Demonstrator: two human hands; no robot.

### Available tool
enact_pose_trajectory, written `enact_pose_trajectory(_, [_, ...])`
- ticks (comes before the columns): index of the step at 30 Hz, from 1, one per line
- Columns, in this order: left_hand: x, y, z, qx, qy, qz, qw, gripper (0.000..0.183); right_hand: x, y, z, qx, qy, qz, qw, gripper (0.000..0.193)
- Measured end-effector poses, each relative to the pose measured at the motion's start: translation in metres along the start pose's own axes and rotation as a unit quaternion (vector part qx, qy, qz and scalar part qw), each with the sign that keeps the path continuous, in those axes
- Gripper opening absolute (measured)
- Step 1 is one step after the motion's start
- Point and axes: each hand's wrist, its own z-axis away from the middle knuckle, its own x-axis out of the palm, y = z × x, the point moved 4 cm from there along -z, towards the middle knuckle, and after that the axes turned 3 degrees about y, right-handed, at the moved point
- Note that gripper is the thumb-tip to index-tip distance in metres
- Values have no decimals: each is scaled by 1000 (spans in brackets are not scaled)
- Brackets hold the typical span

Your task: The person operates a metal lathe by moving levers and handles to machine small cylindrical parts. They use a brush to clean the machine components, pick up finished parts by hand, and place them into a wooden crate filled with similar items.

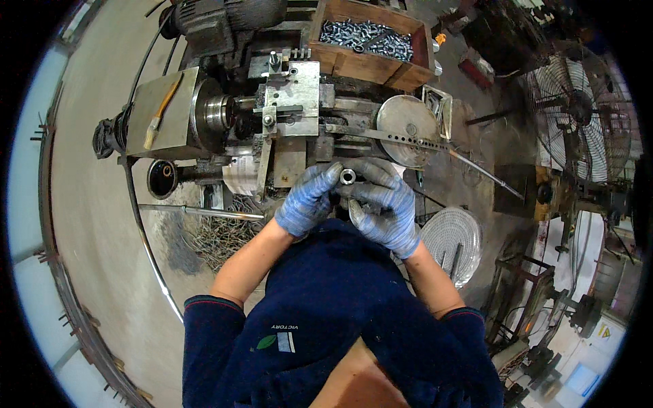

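Both my hands wear blue-and-grey knit gloves with dark, dirty fingers, and they meet in front of my chest. Between them is a small shiny metal ring-shaped part (347, 177), its round bore facing up. The fingertips of my left hand (309, 197) are closed at its left side. My right hand (384, 204) has its fingers curled round the right side, with the thumb below. Just beyond the hands stands a small lathe, with a steel tool-holder block (292, 98) and a round chuck (216, 112) at its left.
A wooden box (371, 68) of small metal parts sits behind the lathe. A brush (162, 112) lies on the headstock. A perforated lever (388, 134) crosses a round disc (407, 112). Metal shavings (228, 234) pile on the floor. A large fan (578, 109) stands right.
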Motion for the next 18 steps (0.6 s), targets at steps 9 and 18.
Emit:
enact_pose_trajectory(9, [0, 6, 2, 16, 17, 46, 999, 38, 6, 2, -6, -18, -4, -3, 1000, 21])
enact_pose_trajectory(18, [-6, 5, 0, 30, 15, 80, 996, 35, 7, 2, -10, -33, -4, -1, 999, 21])
